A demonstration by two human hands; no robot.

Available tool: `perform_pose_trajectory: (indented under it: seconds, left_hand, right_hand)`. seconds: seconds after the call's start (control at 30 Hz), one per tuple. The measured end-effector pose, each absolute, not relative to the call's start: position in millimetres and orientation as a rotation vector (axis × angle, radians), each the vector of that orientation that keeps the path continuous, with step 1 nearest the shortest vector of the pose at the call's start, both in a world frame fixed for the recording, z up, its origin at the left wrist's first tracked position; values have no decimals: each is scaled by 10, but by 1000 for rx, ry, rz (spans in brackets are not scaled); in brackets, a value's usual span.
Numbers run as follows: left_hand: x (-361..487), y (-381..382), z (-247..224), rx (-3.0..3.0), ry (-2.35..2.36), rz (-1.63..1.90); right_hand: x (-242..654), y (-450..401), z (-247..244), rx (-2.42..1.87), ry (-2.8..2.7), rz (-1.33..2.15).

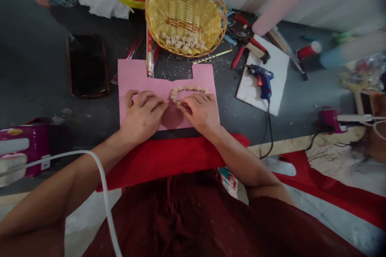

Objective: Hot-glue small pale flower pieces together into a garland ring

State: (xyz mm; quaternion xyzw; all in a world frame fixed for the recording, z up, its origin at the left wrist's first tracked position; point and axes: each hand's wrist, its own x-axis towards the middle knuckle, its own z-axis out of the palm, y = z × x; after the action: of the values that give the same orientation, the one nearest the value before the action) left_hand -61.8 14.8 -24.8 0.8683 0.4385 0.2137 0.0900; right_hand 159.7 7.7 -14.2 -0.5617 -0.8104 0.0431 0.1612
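Note:
A curved string of small cream flower-like pieces (189, 88) lies on a pink sheet (132, 73) with a notch cut in its far edge. Over the right part of the sheet, my right hand (201, 113) has its thumb and forefinger closed at the near end of the string. Its other fingers rest bent across the loop's near side and hide part of it. To the left, my left hand (144, 113) is palm down, fingers bent, with the thumb and forefinger tips pinched together. Whatever they hold, if anything, is too small to make out.
Beyond the sheet stands a wicker basket (183, 6) with loose cream pieces inside. A blue glue gun (264, 81) lies on a white board (279, 84) at the right, its cord trailing off the table. Pliers (253, 44), a pencil (212, 56) and a phone (88, 66) lie around.

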Motion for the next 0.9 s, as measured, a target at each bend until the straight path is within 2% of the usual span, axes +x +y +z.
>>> perform_pose_trajectory:
  seconds: [0.4, 0.9]
  left_hand:
    - [-602, 157, -283, 2632, 1329, 671]
    - [-605, 146, -268, 2642, 1333, 642]
  right_hand:
    - [1603, 66, -177, -1589, -2306, 66]
    - [1586, 80, -169, -1608, -2323, 157]
